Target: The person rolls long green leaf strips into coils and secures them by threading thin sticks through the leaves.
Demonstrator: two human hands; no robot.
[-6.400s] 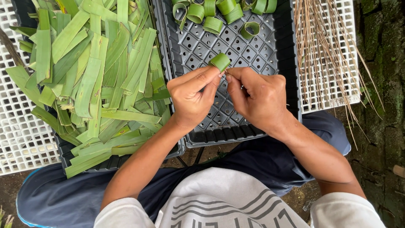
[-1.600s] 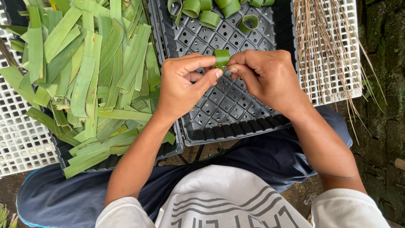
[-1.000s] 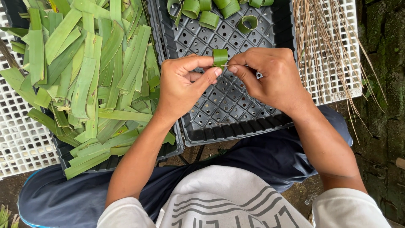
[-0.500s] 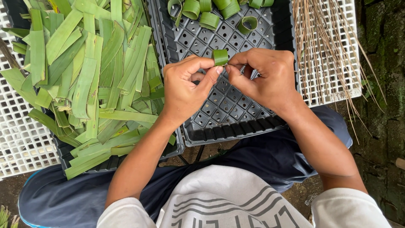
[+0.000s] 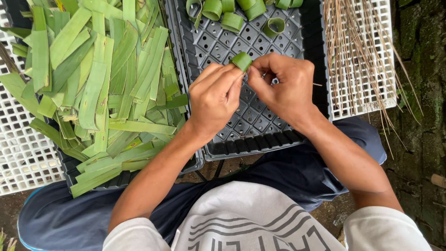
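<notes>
Pinched between both thumbs and forefingers, we hold a leaf ring (image 5: 241,61) over the black tray (image 5: 260,135) — left hand (image 5: 214,100) steadying, right hand (image 5: 283,86) working a thin stick (image 5: 318,84) through, pinning it seemingly. Next calls for a straight push. Finished rings (image 5: 274,26) lie far; leaf strips (image 5: 100,88) left, sticks (image 5: 357,46) right.

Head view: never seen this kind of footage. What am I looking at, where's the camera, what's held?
There is no machine here: a seated person works with two bare hands. The camera sits on their head and looks straight down, so the arms reach in from the bottom. The left hand and right hand together pinch a small rolled green leaf ring over a dark perforated tray. More finished rings lie at the tray's far end. A pile of flat green leaf strips lies to the left; thin dry sticks lie on a white grid to the right.
</notes>
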